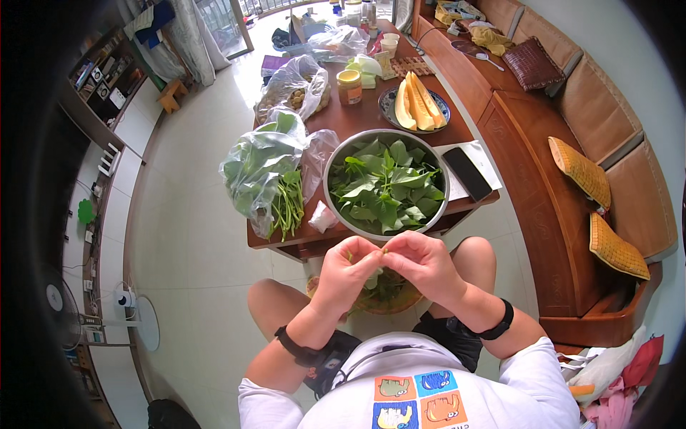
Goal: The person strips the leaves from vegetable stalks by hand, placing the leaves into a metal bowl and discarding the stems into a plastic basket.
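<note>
Head view, only one: left hand (352, 263) and right hand (420, 262) were both closed in a thumb-and-finger pinch, tips meeting on a small green stem piece (385, 251), just off the table's near edge. Under them, between the knees, sat a basket (409, 303) with green bits in it. Main risk, my read: a slip or sharp snap at the tips could have dropped the piece, past the basket if the hands were off-centre. Metal bowl (342, 224) stood at the near edge of the table (359, 118), heaped with leaves (386, 187); a forearm or knee bump could have tipped it or shed leaves. Stems (287, 206) poked from the plastic bag (260, 168) toward the near-left corner; a snag there could have pulled the bag off. Phone (466, 174) lay by the near-right corner, beside the bowl: an elbow knock or wet leaf could have got it.
</note>
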Tool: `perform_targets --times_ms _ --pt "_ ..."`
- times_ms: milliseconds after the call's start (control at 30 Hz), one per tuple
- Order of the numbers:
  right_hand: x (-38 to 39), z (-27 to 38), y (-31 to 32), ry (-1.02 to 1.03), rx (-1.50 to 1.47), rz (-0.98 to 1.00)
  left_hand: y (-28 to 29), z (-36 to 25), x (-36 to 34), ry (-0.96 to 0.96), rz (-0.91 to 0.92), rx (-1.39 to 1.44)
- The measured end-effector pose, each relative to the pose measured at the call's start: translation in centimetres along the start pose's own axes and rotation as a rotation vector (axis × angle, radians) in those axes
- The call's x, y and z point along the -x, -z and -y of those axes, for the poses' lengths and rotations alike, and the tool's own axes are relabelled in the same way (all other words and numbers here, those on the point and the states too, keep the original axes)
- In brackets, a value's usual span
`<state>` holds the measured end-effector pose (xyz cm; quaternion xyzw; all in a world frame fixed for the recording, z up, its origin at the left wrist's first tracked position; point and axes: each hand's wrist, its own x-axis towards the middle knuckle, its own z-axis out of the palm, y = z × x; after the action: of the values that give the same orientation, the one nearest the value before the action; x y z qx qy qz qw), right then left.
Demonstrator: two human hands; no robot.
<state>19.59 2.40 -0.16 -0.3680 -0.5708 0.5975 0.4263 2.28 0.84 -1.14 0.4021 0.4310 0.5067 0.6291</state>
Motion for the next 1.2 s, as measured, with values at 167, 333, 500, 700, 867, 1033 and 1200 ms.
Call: perform_targets --times_ms 167,333,500,700,867,1033,1200 --pt "-0.3 0.0 0.8 -0.135 -0.163 0.003 -0.1 0.3 0.2 -0.112 -0.011 -0.309" --pt "-1.3 -0.2 2.7 -0.182 -0.206 -0.032 -1.1 -1.3 0.5 -0.526 0.051 -0.767" --pt "-2.4 0.7 4.4 -0.258 -0.227 -0.092 -0.8 -1.8 0.9 -0.599 0.416 -0.88" --pt "-3.7 2.1 6.5 -0.214 -0.166 -0.19 0.6 0.5 0.4 -0.515 0.386 -0.876" --pt "-7.3 2.8 7.7 0.229 0.16 -0.353 2.6 5.5 -1.3 -0.07 0.353 -0.923" --pt "-12.8 1.9 7.0 0.428 0.826 -0.342 4.4 11.9 -2.5 0.005 0.346 -0.972" --pt "-15.9 -3.5 7.9 0.206 1.291 0.144 4.8 14.2 -3.5 -0.067 0.418 -1.082"
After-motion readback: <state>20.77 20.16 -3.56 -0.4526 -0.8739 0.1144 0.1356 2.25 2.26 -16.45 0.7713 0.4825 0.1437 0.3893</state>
